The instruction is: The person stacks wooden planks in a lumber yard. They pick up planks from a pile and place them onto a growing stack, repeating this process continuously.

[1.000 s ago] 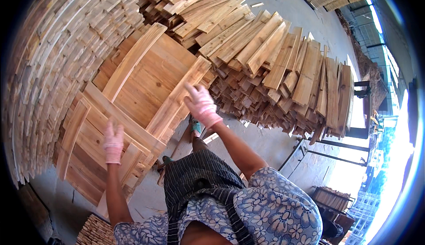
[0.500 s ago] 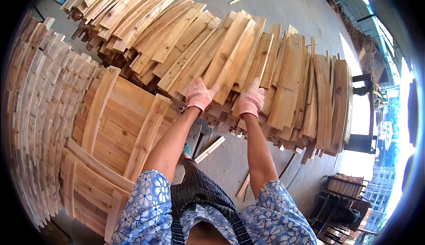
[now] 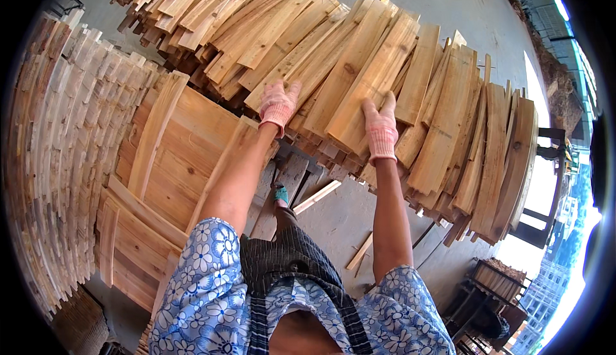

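Observation:
Both my hands wear pink knit gloves and reach over a long pile of loose wooden boards [image 3: 350, 66]. My left hand [image 3: 280, 103] rests at the near ends of the boards left of the middle, thumb and fingers apart. Farther right, my right hand [image 3: 381, 127] lies against the right edge of a wide knotty board [image 3: 373, 80], its thumb and a finger spread. That wide board slants across the top of the pile between my hands. Part of the right hand's fingers is hard to make out against the wood.
A tall stack of boards [image 3: 48, 162] stands at the left, beside joined wooden panels with crosspieces [image 3: 186, 143]. A dark metal frame [image 3: 545, 188] bounds the pile's right end. Loose strips [image 3: 317, 196] lie on the grey floor. A dark rack [image 3: 487, 297] stands at the lower right.
My hands have come apart, the left shifting left and up, the right moving right. The wide board now lies farther right and across its neighbours. The whole view has shifted slightly.

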### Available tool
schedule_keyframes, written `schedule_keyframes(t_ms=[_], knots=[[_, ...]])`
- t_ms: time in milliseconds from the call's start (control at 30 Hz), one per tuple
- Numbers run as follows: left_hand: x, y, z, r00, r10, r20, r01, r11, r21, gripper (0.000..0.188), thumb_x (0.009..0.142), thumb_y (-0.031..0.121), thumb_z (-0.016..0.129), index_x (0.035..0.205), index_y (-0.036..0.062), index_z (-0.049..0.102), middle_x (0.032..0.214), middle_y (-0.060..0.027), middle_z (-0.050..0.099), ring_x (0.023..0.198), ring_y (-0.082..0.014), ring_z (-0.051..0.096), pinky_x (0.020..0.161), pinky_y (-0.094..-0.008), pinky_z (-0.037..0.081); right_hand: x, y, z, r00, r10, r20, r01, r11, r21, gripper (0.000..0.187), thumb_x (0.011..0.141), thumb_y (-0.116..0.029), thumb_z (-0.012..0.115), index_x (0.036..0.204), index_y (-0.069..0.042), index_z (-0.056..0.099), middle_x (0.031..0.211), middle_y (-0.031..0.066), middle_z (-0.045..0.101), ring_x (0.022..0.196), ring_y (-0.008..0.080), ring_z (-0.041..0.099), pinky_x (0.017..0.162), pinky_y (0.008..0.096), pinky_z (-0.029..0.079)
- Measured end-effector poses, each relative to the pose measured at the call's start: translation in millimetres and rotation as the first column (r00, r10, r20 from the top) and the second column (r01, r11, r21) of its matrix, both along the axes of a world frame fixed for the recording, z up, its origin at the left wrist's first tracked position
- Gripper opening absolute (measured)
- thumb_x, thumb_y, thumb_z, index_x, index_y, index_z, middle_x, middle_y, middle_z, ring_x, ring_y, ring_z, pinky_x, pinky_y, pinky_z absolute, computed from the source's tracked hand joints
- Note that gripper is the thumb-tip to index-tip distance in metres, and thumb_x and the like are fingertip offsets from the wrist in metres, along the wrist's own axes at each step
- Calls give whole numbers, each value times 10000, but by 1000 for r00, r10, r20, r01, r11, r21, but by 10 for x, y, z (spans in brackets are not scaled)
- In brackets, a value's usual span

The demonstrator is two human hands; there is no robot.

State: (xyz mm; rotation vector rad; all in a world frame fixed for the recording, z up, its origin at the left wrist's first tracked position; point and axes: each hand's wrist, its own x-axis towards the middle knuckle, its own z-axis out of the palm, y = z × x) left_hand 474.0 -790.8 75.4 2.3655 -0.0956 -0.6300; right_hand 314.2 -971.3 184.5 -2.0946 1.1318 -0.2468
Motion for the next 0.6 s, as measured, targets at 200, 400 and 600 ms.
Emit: schedule_keyframes(t_ms=[200,400,600], knots=[[-86,-198,52,978,-59,-202,112,958,263,880,943,773,403,1566,151,412,1613,-243,365,1477,-428,348,1199,-563,276,-107,929,-878,939,-336,67,295,893,340,937,954,-576,613,1641,-87,207,1579,299,381,1424,451,418,1144,476,392],[-90,-54,-291,606,-775,178,283,419,863,796,1015,605,304,1606,73,314,1683,-245,217,1529,-447,259,1257,-526,209,-115,662,-736,761,-629,159,81,335,939,751,919,-484,754,1515,-157,432,1502,127,445,1307,374,496,993,648,497],[43,-5,-289,-296,-868,-399,-648,-125,752,611,1083,342,280,1641,95,243,1706,-214,167,1572,-385,169,1272,-564,180,49,779,-525,784,-611,105,149,350,925,796,886,-494,794,1525,-193,428,1525,102,426,1354,369,439,1057,673,413]])
